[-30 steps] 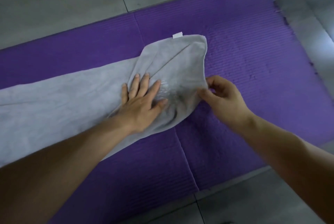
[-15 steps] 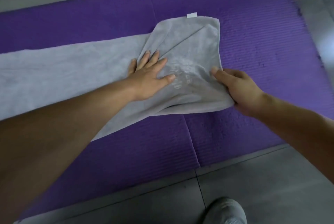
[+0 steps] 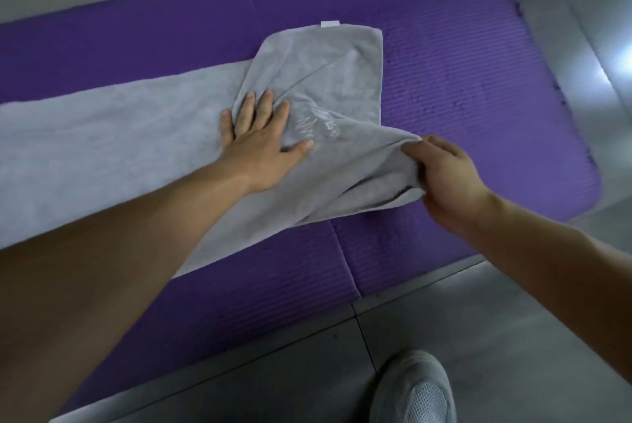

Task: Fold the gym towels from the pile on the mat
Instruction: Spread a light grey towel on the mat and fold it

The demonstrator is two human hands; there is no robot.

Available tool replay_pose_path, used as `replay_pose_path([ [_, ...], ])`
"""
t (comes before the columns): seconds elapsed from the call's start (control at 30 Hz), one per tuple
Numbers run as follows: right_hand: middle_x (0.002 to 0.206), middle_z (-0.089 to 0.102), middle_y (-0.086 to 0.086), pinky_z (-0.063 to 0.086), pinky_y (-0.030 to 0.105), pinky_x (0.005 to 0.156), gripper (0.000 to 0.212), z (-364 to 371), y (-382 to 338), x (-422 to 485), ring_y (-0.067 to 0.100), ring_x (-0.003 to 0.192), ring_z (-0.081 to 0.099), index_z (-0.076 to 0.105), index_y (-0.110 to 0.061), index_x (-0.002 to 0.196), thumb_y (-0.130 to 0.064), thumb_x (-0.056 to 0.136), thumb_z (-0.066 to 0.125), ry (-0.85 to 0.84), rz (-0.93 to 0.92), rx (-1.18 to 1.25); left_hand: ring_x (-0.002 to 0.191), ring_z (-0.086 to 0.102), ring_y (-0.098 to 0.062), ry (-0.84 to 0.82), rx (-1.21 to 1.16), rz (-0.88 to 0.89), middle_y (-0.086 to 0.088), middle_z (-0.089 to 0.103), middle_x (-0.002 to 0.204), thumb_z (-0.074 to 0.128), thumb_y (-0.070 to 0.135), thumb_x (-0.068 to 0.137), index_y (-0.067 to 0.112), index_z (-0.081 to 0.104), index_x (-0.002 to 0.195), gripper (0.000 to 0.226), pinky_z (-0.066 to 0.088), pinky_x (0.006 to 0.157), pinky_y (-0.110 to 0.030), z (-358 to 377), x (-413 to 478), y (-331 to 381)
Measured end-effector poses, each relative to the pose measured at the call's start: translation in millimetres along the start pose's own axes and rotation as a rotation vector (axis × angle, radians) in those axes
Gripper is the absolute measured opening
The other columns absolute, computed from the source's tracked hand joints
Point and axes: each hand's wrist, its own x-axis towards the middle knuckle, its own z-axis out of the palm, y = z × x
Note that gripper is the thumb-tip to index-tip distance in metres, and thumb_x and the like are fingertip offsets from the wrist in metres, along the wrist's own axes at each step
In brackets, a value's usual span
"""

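Fingers (image 3: 260, 111) of the left hand (image 3: 263, 145) press flat, spread, on one grey towel (image 3: 119, 135) lying on one purple mat (image 3: 461, 57). Right hand (image 3: 444, 173) pinches its folded corner. One shoe (image 3: 415, 392) stands nearer.

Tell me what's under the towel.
The purple mat shows past the towel's edges, so the towel lies on it. The left hand presses on top. Anything else beneath the cloth is hidden.
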Motion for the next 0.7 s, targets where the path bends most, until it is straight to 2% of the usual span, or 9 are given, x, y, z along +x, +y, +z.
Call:
replay_pose_path([
  [0.07,0.070,0.065,-0.001,0.053,0.028,0.058,0.018,-1,2,-2,0.010,0.063,0.064,0.056,-0.013,0.082,-0.014,0.100,0.059,0.078,-0.004,0.029,0.150,-0.030,-0.016,0.016,-0.020,-0.007,0.008,-0.023,0.167,0.021,0.078,0.093,0.034,-0.007,0.161,0.086,-0.017,0.121,-0.052,-1,1,1],
  [0.17,0.081,0.070,0.004,0.060,0.036,0.063,0.015,1,2,-4,0.017,0.072,0.071,0.056,-0.013,0.092,-0.022,0.104,0.055,0.079,0.055,0.028,0.151,-0.029,-0.016,0.032,-0.011,-0.007,0.008,-0.021,0.167,0.022,0.077,0.093,0.034,-0.006,0.161,0.085,-0.015,0.122,-0.053,-1,0,1],
  [0.27,0.076,0.071,0.000,0.062,0.040,0.073,0.016,-1,9,-4,0.016,0.074,0.070,0.056,-0.015,0.090,-0.021,0.104,0.052,0.096,0.130,0.002,0.152,-0.027,-0.018,0.043,0.005,0.001,0.007,-0.020,0.168,0.025,0.078,0.093,0.034,-0.006,0.161,0.086,-0.014,0.122,-0.054,0,-1,2],
  [0.3,0.073,0.071,-0.002,0.061,0.039,0.072,0.015,-2,10,-4,0.015,0.072,0.070,0.057,-0.015,0.089,-0.019,0.103,0.052,0.116,0.143,0.007,0.152,-0.027,-0.018,0.047,0.012,0.004,0.006,-0.020,0.168,0.027,0.077,0.093,0.035,-0.006,0.161,0.087,-0.013,0.122,-0.054,0,-1,2],
  [0.43,0.055,0.066,-0.012,0.049,0.020,0.048,0.013,-9,11,-8,0.003,0.051,0.064,0.062,-0.013,0.086,-0.011,0.097,0.054,0.220,0.120,0.011,0.152,-0.027,-0.020,0.069,0.047,0.028,0.003,-0.021,0.168,0.035,0.074,0.093,0.036,-0.006,0.160,0.087,-0.013,0.122,-0.056,2,-4,1],
  [0.53,0.066,0.067,-0.004,0.048,0.020,0.048,0.014,-15,15,-8,0.011,0.063,0.062,0.060,-0.013,0.085,-0.014,0.098,0.055,0.315,0.153,0.034,0.152,-0.027,-0.021,0.090,0.043,0.028,0.002,-0.021,0.168,0.038,0.073,0.093,0.034,-0.009,0.160,0.091,-0.013,0.121,-0.057,3,-5,2],
  [0.6,0.073,0.061,-0.004,0.046,0.024,0.053,0.016,-24,19,-6,0.015,0.068,0.058,0.057,-0.017,0.083,-0.023,0.098,0.056,0.361,0.117,-0.120,0.152,-0.027,-0.022,0.092,0.041,0.017,0.001,-0.020,0.168,0.038,0.073,0.093,0.034,-0.009,0.160,0.091,-0.014,0.121,-0.057,3,-4,4],
  [0.7,0.074,0.057,-0.005,0.038,0.030,0.058,0.021,-45,25,-6,0.017,0.068,0.052,0.052,-0.018,0.086,-0.035,0.098,0.052,0.341,-0.127,-0.737,0.151,-0.029,-0.022,0.085,0.043,0.008,0.002,-0.023,0.167,0.038,0.074,0.093,0.033,-0.008,0.160,0.091,-0.015,0.121,-0.055,5,-2,6],
])
